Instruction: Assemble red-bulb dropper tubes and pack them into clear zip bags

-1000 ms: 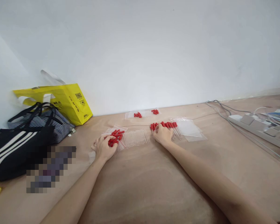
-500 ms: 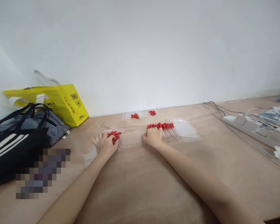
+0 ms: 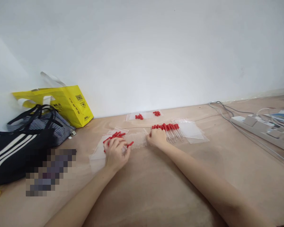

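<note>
My left hand (image 3: 115, 154) pinches a red rubber bulb (image 3: 130, 144) between thumb and finger. Behind its fingers, more loose red bulbs (image 3: 117, 134) lie on a clear plastic bag (image 3: 97, 159). A row of thin clear tubes (image 3: 135, 140) rests side by side between my two hands. At the row's right end my right hand (image 3: 157, 137) is closed on a clear tube (image 3: 145, 131), whose upper end sticks out past the fingers. Beyond that hand lie several droppers (image 3: 172, 132), clear tubes with red bulbs on their far ends; my hand partly covers them.
Near the wall, small red pieces (image 3: 139, 117) lie on a clear bag. Flat plastic bags (image 3: 191, 131) are right of the droppers. A yellow bag (image 3: 78, 108) and a black striped bag (image 3: 16, 154) stand left. A power strip (image 3: 257, 126) with cables is at right.
My left hand has moved right and nearer to me, lifting one red bulb from the pile. My right hand remains at the tubes' right end. The view has shifted slightly.
</note>
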Demonstrator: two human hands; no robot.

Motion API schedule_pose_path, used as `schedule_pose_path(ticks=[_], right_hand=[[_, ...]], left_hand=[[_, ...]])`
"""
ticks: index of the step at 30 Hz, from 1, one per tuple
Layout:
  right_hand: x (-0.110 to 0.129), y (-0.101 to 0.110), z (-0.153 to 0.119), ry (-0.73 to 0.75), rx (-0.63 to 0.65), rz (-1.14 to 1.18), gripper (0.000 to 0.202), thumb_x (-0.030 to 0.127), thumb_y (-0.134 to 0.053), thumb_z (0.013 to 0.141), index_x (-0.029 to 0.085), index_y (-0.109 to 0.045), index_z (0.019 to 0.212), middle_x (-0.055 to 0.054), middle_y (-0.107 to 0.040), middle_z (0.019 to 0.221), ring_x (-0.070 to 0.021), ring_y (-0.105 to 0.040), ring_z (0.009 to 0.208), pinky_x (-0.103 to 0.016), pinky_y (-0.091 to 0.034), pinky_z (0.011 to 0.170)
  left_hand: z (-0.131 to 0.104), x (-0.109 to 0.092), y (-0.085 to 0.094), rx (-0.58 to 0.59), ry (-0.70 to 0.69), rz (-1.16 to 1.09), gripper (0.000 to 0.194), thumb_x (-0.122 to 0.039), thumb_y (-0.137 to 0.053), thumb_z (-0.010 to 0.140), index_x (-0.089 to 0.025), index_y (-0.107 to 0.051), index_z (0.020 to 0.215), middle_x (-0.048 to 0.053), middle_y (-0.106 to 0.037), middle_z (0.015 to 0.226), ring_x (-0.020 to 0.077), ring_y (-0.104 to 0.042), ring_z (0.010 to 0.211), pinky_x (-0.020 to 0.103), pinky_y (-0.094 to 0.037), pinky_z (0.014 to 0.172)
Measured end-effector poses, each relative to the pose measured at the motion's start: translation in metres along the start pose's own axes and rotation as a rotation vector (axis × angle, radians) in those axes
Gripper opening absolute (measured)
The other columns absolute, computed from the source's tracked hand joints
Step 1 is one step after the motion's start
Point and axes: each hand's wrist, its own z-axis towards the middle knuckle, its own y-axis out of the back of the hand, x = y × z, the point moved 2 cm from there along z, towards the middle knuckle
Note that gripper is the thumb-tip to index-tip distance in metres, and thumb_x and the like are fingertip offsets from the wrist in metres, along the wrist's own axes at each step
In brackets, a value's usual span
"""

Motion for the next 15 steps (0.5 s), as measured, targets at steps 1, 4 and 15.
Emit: schedule_pose_path(ticks=[1,4,15], right_hand=[[-0.005,0.002,-0.005,0.032,0.000,0.018,0.025,0.029,-0.043,0.079,0.012,-0.061,0.083,-0.013,-0.063,0.087,-0.0228,-0.055,0.086,-0.032,-0.031,0.072],[-0.025,0.005,-0.026,0.208,-0.012,0.146,0.020,0.023,-0.039,0.083,0.014,-0.057,0.086,-0.008,-0.063,0.085,-0.0167,-0.055,0.081,-0.028,-0.032,0.072],[-0.061,0.002,-0.077,0.618,-0.084,0.362,0.024,0.011,-0.037,0.083,0.018,-0.055,0.098,-0.007,-0.059,0.091,-0.0155,-0.053,0.084,-0.032,-0.032,0.078]], left_hand=[[-0.005,-0.008,0.002,0.044,-0.034,-0.069,0.011,-0.027,-0.051,0.074,-0.021,-0.059,0.071,0.004,-0.062,0.085,0.0216,-0.051,0.090,0.043,-0.024,0.089],[-0.016,-0.029,0.004,0.217,-0.134,-0.222,0.010,-0.024,-0.050,0.073,-0.021,-0.059,0.071,0.003,-0.063,0.081,0.0195,-0.053,0.083,0.042,-0.027,0.087],[-0.021,-0.035,-0.013,0.306,-0.149,-0.336,0.017,-0.027,-0.047,0.081,-0.024,-0.063,0.085,0.002,-0.065,0.094,0.0196,-0.053,0.093,0.039,-0.030,0.085]])
